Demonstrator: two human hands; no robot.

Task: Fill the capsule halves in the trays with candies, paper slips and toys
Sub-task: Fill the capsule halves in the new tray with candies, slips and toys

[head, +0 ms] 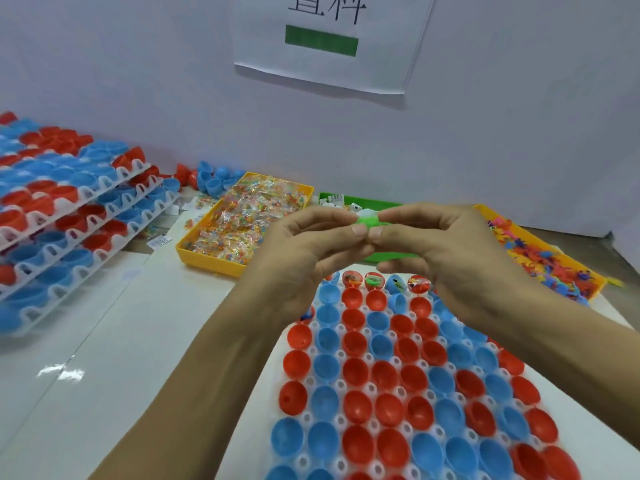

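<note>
Green toy (367,221) with a white bit, pinched between left hand (304,251) and right hand (446,247), fingertips meeting above far end of white tray (313,415). Below, red and blue capsule halves (356,372) in rows, mostly empty, a few in the farthest row filled. Behind on worktop (104,341): yellow bin of wrapped candies (239,220), green bin (374,202), orange bin of toys (540,258). Stacked trays (69,209) at left.

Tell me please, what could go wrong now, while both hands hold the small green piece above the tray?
1. The left hand and right hand pinch the green piece only by fingertips; it might slip into a wrong capsule half.
2. The forearms hang low over the tray; lowering them could knock halves loose.
</note>
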